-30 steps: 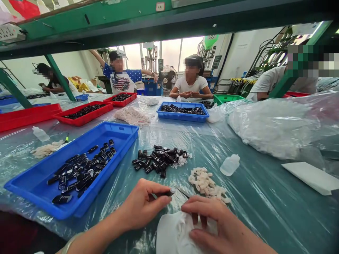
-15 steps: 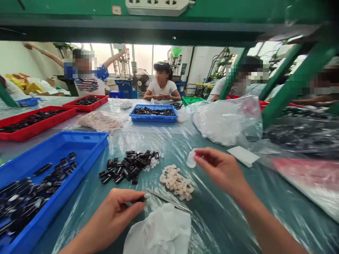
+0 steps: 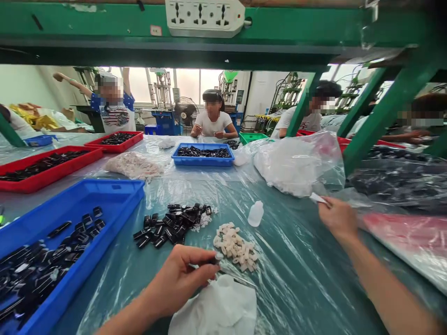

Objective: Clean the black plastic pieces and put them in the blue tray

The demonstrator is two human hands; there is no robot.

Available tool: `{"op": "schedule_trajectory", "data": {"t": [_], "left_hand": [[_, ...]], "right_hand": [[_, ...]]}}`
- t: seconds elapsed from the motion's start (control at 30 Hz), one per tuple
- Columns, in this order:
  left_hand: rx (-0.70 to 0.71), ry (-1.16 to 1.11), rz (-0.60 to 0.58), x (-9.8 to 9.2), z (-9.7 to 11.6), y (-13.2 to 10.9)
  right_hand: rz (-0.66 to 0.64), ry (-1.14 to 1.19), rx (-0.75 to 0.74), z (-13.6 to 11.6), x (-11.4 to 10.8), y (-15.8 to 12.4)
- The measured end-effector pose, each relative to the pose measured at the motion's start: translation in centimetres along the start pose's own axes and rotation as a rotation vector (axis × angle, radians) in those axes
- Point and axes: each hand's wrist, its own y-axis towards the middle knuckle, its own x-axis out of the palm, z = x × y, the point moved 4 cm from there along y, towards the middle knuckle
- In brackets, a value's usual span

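Note:
My left hand (image 3: 188, 270) pinches a small dark piece with a pale round part (image 3: 219, 256), above the end of metal tweezers (image 3: 240, 279). A white cloth (image 3: 216, 307) lies below it. My right hand (image 3: 337, 216) is closed on a flat white pad (image 3: 317, 198) at the right. Between the hands, a small translucent bottle (image 3: 256, 214) stands behind a pile of cream-coloured pieces (image 3: 235, 246). Glossy black pieces (image 3: 171, 223) are heaped to the left, with small clear bits beside them.
A large blue tray (image 3: 115, 186) of black parts fills the left. Red trays (image 3: 42, 179) and a smaller blue tray (image 3: 204, 161) lie farther back. Plastic bags (image 3: 296, 163) cover the right. People sit across the table, below a green beam (image 3: 87, 28).
My right hand has let go of the bottle, moved right and taken hold of the white pad. My left hand has moved right with its piece. The view has tilted up slightly.

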Motion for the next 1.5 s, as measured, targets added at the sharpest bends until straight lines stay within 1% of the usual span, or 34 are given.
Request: {"op": "schedule_trajectory", "data": {"t": [0.07, 0.1, 0.17, 0.2, 0.27, 0.3, 0.33, 0.37, 0.4, 0.47, 0.53, 0.63, 0.67, 0.7, 0.73, 0.77, 0.8, 0.83, 0.93, 1.0, 1.03, 1.1, 1.2, 1.27, 1.37, 1.43, 1.5], "left_hand": [[0.002, -0.027, -0.010, 0.1, -0.2, 0.1], [0.007, -0.030, -0.016, 0.1, -0.3, 0.1], [0.027, -0.031, -0.029, 0.1, -0.3, 0.0], [0.041, -0.028, -0.036, 0.1, -0.3, 0.0], [0.073, -0.011, -0.058, 0.2, -0.2, -0.2], [0.092, 0.003, -0.066, 0.2, -0.1, -0.4], [0.111, 0.014, -0.066, 0.3, -0.1, -0.5], [0.122, 0.019, -0.060, 0.3, 0.0, -0.6], [0.126, 0.013, -0.052, 0.3, -0.1, -0.7], [0.104, -0.018, -0.052, 0.4, -0.2, -0.9], [0.056, -0.053, -0.082, 0.7, -0.4, -1.1], [0.002, -0.081, -0.147, 1.2, -0.8, -1.1], [-0.006, -0.081, -0.160, 1.2, -0.9, -1.1], [-0.013, -0.080, -0.164, 1.2, -1.0, -1.0], [-0.019, -0.079, -0.161, 1.1, -1.0, -1.0], [-0.026, -0.080, -0.151, 1.0, -1.1, -0.9], [-0.033, -0.086, -0.138, 0.8, -1.2, -0.8], [-0.041, -0.093, -0.129, 0.7, -1.2, -0.8], [-0.044, -0.090, -0.120, 0.6, -1.4, -0.8], [-0.032, -0.069, -0.118, 0.5, -1.6, -0.8], [-0.028, -0.059, -0.118, 0.5, -1.7, -0.8], [-0.028, -0.050, -0.118, 0.5, -2.0, -0.8], [-0.046, -0.042, -0.102, 0.3, -2.3, -0.7], [-0.057, -0.032, -0.082, 0.2, -2.5, -0.6], [-0.058, -0.021, -0.072, 0.2, -2.5, -0.5], [-0.052, -0.023, -0.081, 0.2, -2.4, -0.4], [-0.046, -0.026, -0.093, 0.2, -2.2, -0.4]], "right_hand": [[0.060, 0.058, -0.079, -2.7, -1.3, -1.3], [0.110, 0.098, -0.123, -4.4, -1.9, -2.5], [0.069, 0.193, -0.255, -8.1, -2.1, -5.6], [-0.012, 0.255, -0.359, -10.1, -1.8, -7.5], [-0.355, 0.451, -0.686, -14.1, -0.4, -11.7], [-0.460, 0.501, -0.785, -15.4, 0.3, -13.5], [-0.535, 0.528, -0.884, -16.3, 0.9, -15.0], [-0.576, 0.529, -0.948, -16.8, 1.6, -16.1], [-0.573, 0.538, -0.995, -17.0, 2.1, -16.9], [-0.526, 0.570, -1.027, -16.5, 2.8, -17.7], [-0.516, 0.590, -1.013, -15.6, 2.9, -17.8], [-0.527, 0.543, -1.015, -14.1, 1.9, -17.4], [-0.498, 0.508, -1.020, -13.6, 1.3, -16.9], [-0.468, 0.442, -0.994, -13.0, 0.7, -16.0], [-0.386, 0.375, -0.937, -12.2, 0.1, -14.8], [-0.272, 0.274, -0.837, -11.2, -0.4, -13.1], [-0.163, 0.147, -0.699, -9.9, -0.8, -11.2], [-0.077, 0.095, -0.599, -8.6, -1.0, -9.3], [0.123, 0.000, -0.391, -4.6, -0.7, -3.3], [0.184, -0.084, -0.303, -2.4, 0.4, 0.1], [0.173, -0.126, -0.286, -1.5, 1.2, 1.4], [0.077, -0.204, -0.282, -0.1, 3.3, 3.0], [-0.164, -0.312, -0.293, 1.2, 6.8, 3.3], [-0.278, -0.384, -0.276, 1.7, 8.6, 3.0], [-0.360, -0.480, -0.250, 2.2, 9.9, 3.0], [-0.374, -0.537, -0.231, 2.1, 10.1, 3.4], [-0.362, -0.599, -0.195, 2.0, 10.1, 3.8]]}}
